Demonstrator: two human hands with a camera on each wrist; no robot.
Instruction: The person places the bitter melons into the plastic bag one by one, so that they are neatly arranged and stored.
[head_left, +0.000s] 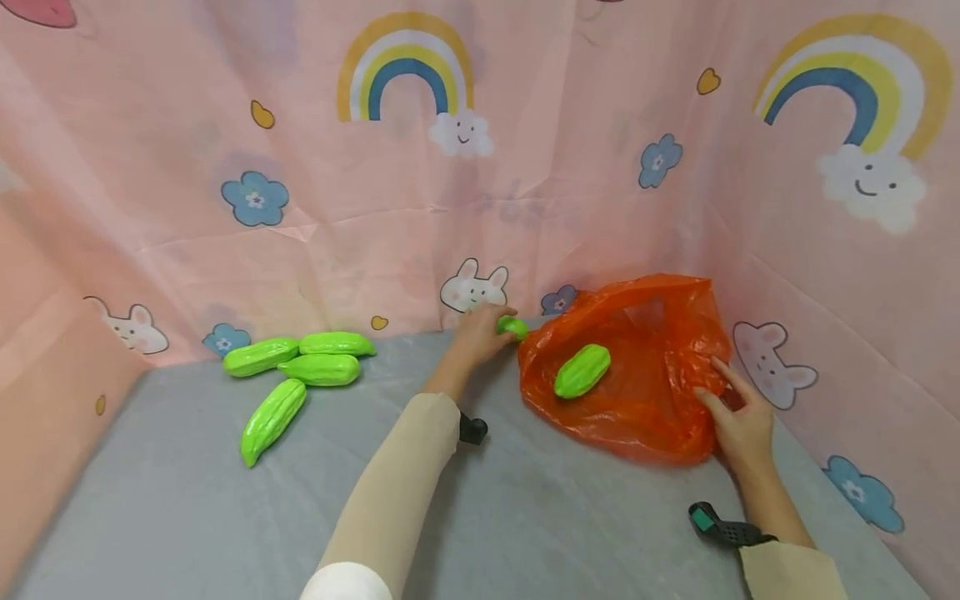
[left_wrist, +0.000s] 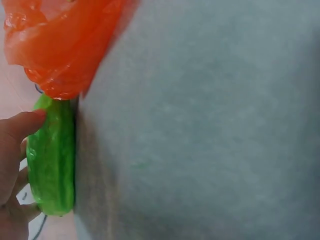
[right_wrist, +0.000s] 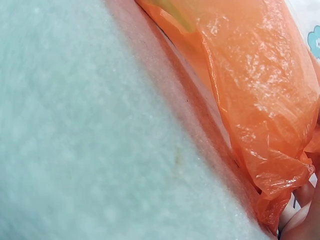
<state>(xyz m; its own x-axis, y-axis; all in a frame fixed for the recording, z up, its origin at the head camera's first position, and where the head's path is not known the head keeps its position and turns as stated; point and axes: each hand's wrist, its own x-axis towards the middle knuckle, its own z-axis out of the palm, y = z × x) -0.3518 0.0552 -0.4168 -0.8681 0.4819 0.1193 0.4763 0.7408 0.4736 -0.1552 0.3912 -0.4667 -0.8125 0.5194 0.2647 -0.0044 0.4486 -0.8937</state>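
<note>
My left hand (head_left: pixel 476 337) grips a bright green ridged gourd (left_wrist: pixel 52 165) at the back of the table, its thumb on one side and fingers on the other. The gourd's far end meets the rim of an orange plastic bag (head_left: pixel 637 429). Inside the bag's wide mouth, which faces my body, lies another green gourd (head_left: pixel 582 372). On the bag's right side, my right hand (head_left: pixel 750 429) holds the crumpled plastic between thumb and fingers. The right wrist view shows the bunched plastic (right_wrist: pixel 275 185) at that hand, whose fingertips are partly hidden.
Several more green gourds (head_left: pixel 318 370) lie in a loose cluster at the back left of the grey tabletop (head_left: pixel 187 500). A pink printed cloth (head_left: pixel 525 200) stands as a wall behind the table and along both sides. The bag nearly touches the back wall.
</note>
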